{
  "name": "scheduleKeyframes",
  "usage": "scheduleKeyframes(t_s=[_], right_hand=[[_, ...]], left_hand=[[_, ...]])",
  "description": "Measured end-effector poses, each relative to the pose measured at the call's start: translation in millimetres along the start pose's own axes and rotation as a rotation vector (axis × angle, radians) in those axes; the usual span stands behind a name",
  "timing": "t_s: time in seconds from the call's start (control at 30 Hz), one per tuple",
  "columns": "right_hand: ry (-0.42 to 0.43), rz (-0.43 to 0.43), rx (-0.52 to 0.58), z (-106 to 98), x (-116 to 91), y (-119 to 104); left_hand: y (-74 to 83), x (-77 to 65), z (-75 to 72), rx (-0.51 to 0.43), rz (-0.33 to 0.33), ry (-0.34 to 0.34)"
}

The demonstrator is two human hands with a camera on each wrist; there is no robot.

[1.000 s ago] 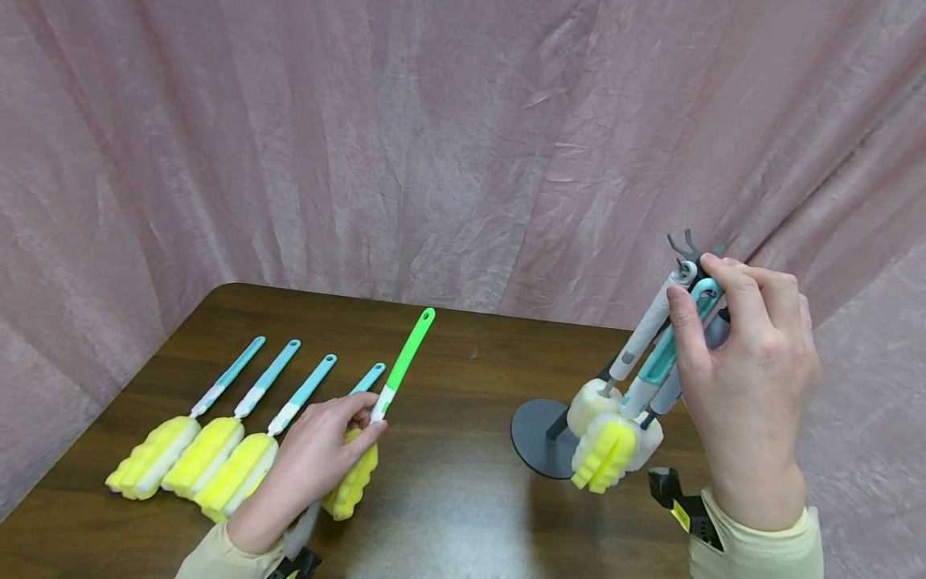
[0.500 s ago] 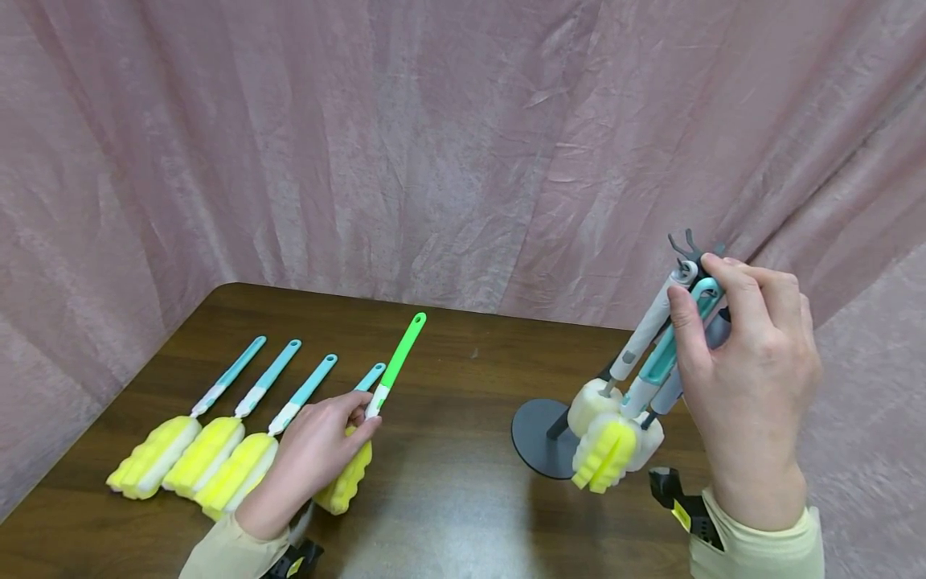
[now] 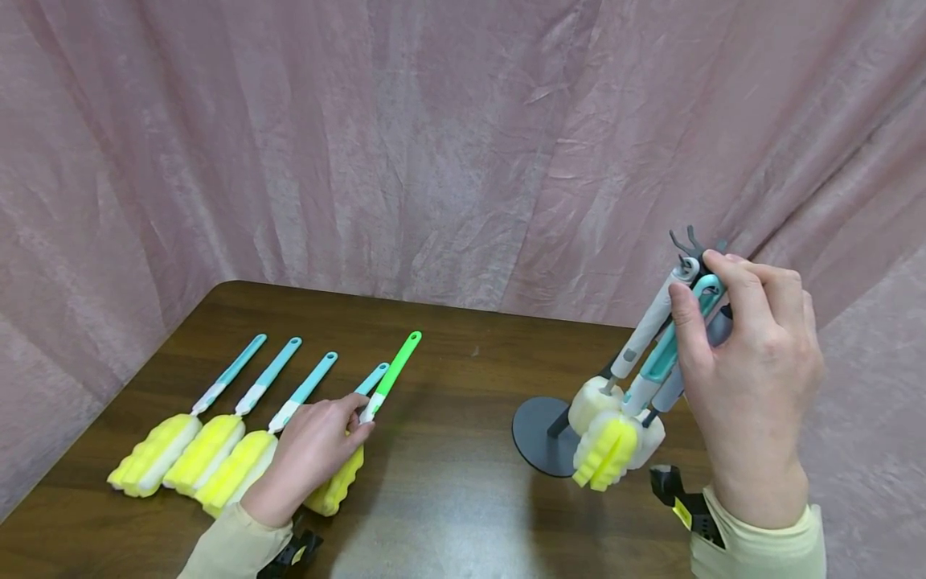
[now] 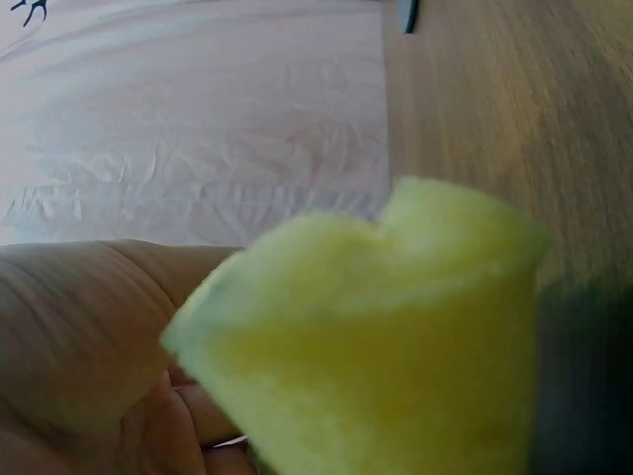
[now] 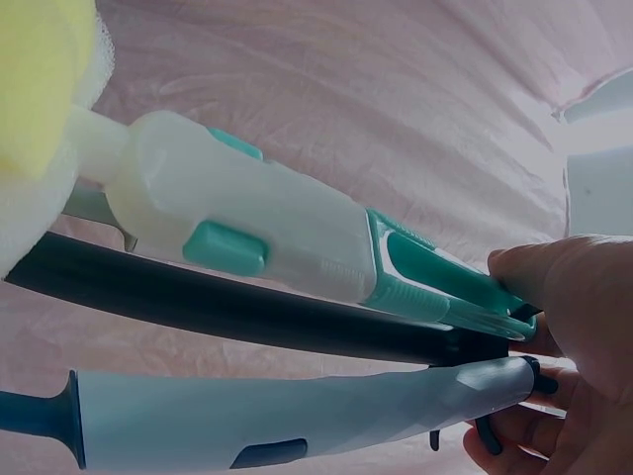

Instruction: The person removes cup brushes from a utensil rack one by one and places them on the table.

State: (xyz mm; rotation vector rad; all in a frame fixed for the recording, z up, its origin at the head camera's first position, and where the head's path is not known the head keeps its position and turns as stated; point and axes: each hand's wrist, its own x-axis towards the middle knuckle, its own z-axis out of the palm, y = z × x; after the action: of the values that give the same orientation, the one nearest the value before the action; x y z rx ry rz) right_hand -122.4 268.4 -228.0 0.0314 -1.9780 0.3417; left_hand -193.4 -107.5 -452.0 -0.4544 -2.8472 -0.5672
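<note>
My left hand (image 3: 313, 447) pinches the white neck of a green-handled sponge brush (image 3: 398, 363), low over the table and tilted, its handle pointing away. Its yellow sponge (image 4: 376, 346) fills much of the left wrist view. Just behind it, a blue-handled brush (image 3: 372, 376) is partly covered by my hand. My right hand (image 3: 760, 362) grips the top of a dark brush stand (image 3: 542, 434), its fingertips around the hooks. The thumb lies by the upper end of a teal-handled sponge brush (image 5: 257, 223) hanging there. Some of those fingers are hidden behind the handles.
Several blue-handled sponge brushes (image 3: 311, 388) lie side by side on the brown table (image 3: 463, 450), left of my left hand. A white-handled brush (image 3: 651, 326) and a grey-blue one (image 5: 198, 421) also hang from the stand. A pink curtain (image 3: 448, 153) hangs behind.
My left hand has moved slightly left and the green-handled brush has come down with it, closer to the blue row. The right hand stays at the stand's top.
</note>
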Motion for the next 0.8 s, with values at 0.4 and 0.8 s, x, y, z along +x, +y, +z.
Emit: scheduleKeyframes(t_s=[0.4, 0.8], right_hand=[[0.007, -0.003, 0.007, -0.6, 0.5, -1.1], [0.019, -0.002, 0.007, 1.2, -0.1, 3.5]], left_hand=[[-8.7, 2.2, 13.1, 0.026, -0.012, -0.009], [-12.5, -0.4, 25.9, 0.075, 0.028, 0.058]])
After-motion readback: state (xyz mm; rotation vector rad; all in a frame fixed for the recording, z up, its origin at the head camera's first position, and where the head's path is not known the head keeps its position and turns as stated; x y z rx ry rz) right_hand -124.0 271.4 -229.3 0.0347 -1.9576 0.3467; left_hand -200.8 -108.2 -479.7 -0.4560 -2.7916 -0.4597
